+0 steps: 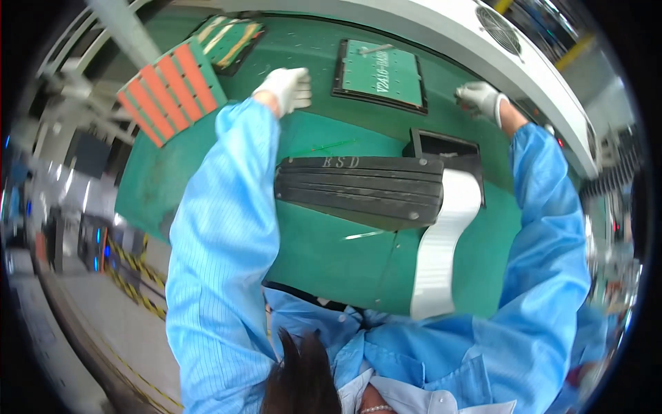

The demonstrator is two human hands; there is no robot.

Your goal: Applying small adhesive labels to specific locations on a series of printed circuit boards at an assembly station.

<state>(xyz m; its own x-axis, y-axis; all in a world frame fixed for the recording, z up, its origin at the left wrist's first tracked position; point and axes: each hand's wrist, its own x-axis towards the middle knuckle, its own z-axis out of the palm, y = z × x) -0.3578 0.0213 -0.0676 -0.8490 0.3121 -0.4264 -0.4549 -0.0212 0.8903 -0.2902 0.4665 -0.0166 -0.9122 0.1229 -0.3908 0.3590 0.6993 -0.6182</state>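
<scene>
My left hand [286,90], in a white glove, is raised over the far left of the green table. Its fingers are curled together, and nothing shows in them. Nearest to it on the left is a tilted green board [172,92] with orange strips. My right hand [483,101], also gloved, is at the far right with its fingers bent inward; whatever they may hold is hidden. Between the hands lies a green plate [378,72] in a black frame, with a small grey strip [376,50] on top.
A black slotted rack [358,186] sits mid-table, with a white label strip [436,259] hanging toward me. Behind it is a black open box [449,148]. Another green board [226,43] lies far left. A white machine housing [441,24] borders the far edge.
</scene>
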